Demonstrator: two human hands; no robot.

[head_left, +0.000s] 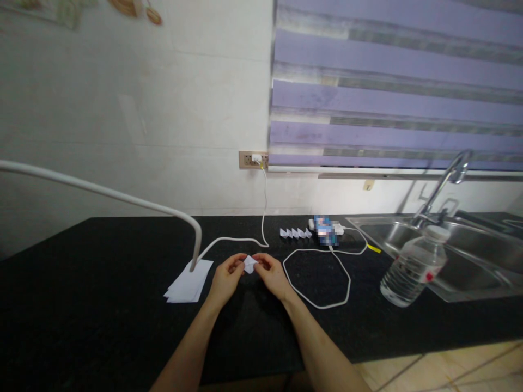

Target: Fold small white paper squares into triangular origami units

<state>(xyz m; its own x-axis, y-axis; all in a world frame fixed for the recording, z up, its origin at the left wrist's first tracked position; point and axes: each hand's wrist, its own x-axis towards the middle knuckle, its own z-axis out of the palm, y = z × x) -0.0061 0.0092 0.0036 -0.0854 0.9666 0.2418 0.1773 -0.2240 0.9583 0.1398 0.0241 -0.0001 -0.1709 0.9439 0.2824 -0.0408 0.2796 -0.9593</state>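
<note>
A small piece of folded white paper (249, 265) is held between both hands above the black countertop. My left hand (227, 276) pinches its left side with thumb and fingers. On the opposite side, my right hand (273, 272) grips it the same way. To the left of my hands lies a loose stack of white paper sheets (188, 286). Several small folded paper pieces (295, 233) stand in a row farther back, right of my hands. The finer folds of the held paper are too small to make out.
A phone-like object (326, 231), blurred out, lies behind with a white cable (318, 307) looping in front. At right stand a large water bottle (414, 267) and a steel sink (453, 298) with a faucet (443, 185). A thick white cord (102, 189) crosses the left side.
</note>
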